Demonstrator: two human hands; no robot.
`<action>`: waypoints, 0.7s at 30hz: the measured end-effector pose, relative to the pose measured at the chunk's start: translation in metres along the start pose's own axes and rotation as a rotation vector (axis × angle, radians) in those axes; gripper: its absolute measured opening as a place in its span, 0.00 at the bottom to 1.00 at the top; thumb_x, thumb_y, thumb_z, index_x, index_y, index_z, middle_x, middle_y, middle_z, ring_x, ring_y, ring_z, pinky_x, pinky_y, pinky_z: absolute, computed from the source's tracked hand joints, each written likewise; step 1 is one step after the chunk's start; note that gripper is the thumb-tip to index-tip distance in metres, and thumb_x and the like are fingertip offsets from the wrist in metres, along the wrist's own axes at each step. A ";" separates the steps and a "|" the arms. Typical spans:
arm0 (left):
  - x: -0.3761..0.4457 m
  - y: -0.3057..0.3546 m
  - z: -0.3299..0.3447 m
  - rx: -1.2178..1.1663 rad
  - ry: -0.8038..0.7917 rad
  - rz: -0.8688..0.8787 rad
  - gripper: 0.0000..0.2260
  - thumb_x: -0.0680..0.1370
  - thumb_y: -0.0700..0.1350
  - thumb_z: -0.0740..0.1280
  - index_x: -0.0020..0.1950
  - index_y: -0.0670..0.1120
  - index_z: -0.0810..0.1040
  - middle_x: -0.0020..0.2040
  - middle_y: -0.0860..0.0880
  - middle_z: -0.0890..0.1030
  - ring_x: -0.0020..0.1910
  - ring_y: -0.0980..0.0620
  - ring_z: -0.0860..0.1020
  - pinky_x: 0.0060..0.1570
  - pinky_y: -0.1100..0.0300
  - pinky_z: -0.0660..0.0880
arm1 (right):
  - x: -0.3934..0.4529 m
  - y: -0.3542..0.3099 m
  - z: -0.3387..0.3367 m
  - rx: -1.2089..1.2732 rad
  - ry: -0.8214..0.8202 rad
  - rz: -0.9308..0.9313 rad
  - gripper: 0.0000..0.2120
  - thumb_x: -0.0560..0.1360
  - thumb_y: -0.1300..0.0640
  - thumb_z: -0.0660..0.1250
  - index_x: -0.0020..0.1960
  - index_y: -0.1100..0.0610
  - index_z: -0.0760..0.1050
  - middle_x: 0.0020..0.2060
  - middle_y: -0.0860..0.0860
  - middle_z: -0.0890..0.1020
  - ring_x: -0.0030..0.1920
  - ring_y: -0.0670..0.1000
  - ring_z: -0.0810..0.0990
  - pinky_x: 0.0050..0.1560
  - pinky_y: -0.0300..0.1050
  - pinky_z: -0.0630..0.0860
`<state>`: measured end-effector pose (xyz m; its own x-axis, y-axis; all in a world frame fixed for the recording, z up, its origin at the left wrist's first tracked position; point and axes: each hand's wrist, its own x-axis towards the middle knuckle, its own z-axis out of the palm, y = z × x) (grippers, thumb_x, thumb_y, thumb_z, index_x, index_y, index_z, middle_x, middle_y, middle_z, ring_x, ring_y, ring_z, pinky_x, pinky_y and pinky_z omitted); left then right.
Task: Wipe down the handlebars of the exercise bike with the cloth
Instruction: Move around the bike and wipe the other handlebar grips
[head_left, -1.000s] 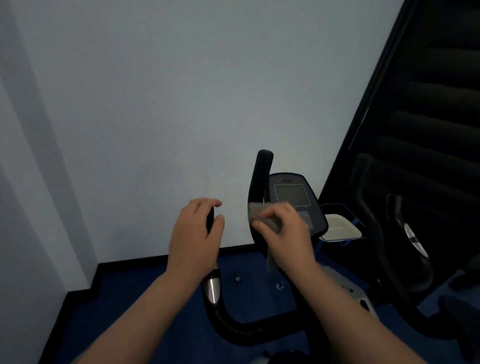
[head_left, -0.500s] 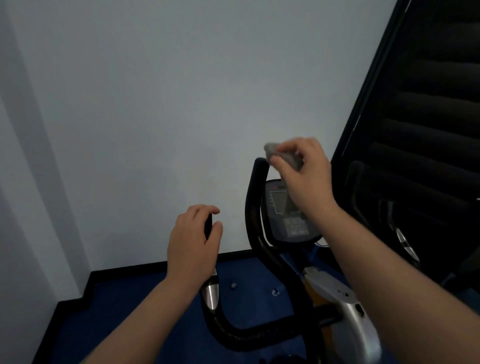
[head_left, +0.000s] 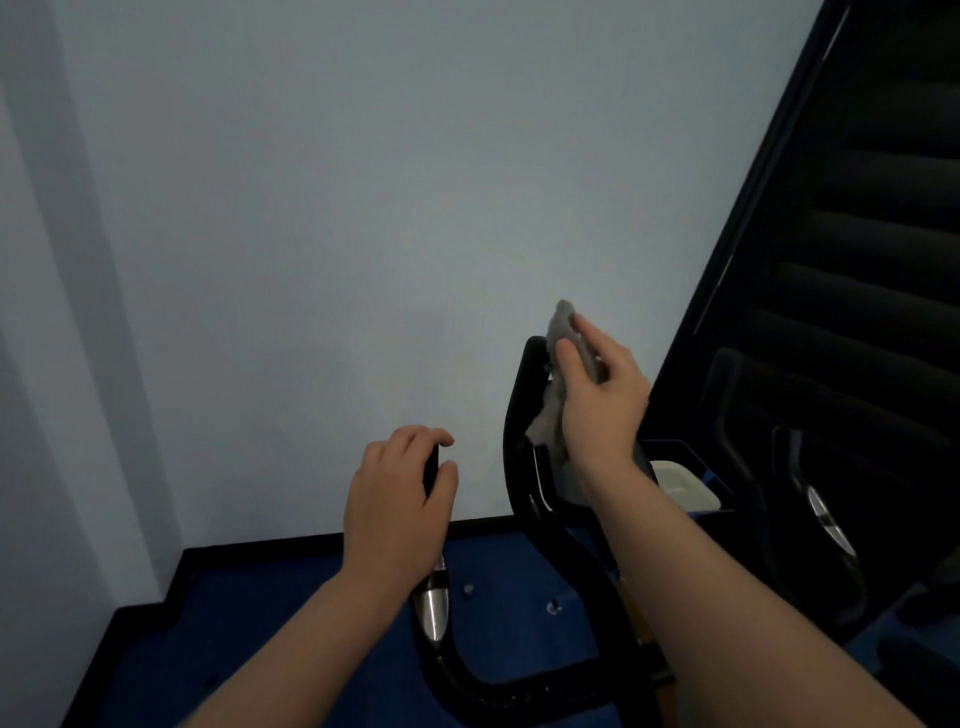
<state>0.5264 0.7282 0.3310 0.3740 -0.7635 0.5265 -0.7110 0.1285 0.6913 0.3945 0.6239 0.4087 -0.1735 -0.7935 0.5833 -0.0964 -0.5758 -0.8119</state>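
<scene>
The exercise bike's black U-shaped handlebars (head_left: 519, 693) rise in front of me. My left hand (head_left: 397, 501) grips the top of the left handle, just above its silver sensor band (head_left: 432, 608). My right hand (head_left: 597, 402) holds a grey cloth (head_left: 553, 410) against the top of the right handle (head_left: 517, 431). The cloth pokes out above my fingers and hangs below my palm. My right hand and forearm hide most of the bike's console.
A pale wall fills the view ahead, with a black skirting strip (head_left: 270, 551) above the blue floor (head_left: 270, 644). A dark staircase (head_left: 872, 234) climbs on the right. A second black exercise machine (head_left: 810, 499) stands at right, beside a white tray (head_left: 680, 486).
My right hand has carried the cloth from mid-handle up to the handle's top and now presses it there. My left hand stays on the left handle.
</scene>
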 end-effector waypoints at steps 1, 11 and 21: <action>0.000 0.000 0.000 0.003 -0.002 0.001 0.09 0.78 0.47 0.61 0.57 0.54 0.75 0.55 0.59 0.74 0.51 0.56 0.69 0.50 0.55 0.72 | 0.003 0.000 0.003 0.001 -0.005 0.012 0.14 0.76 0.60 0.68 0.61 0.52 0.78 0.51 0.47 0.79 0.50 0.33 0.77 0.51 0.23 0.70; 0.002 0.001 0.004 0.008 0.042 0.000 0.10 0.78 0.45 0.62 0.57 0.53 0.78 0.54 0.58 0.77 0.51 0.56 0.71 0.51 0.55 0.72 | -0.007 0.004 -0.035 -0.352 -0.143 -0.056 0.10 0.72 0.59 0.71 0.53 0.54 0.83 0.42 0.46 0.80 0.45 0.44 0.79 0.49 0.29 0.73; 0.002 -0.002 -0.001 0.035 0.015 0.002 0.10 0.78 0.46 0.62 0.57 0.53 0.78 0.56 0.57 0.77 0.51 0.55 0.71 0.52 0.55 0.70 | -0.010 0.019 -0.012 -0.891 -0.467 -0.709 0.18 0.68 0.71 0.70 0.57 0.59 0.78 0.54 0.59 0.77 0.48 0.60 0.76 0.30 0.49 0.76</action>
<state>0.5291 0.7266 0.3312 0.3815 -0.7536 0.5353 -0.7321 0.1072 0.6727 0.3831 0.6233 0.3872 0.5395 -0.4596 0.7055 -0.6934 -0.7178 0.0626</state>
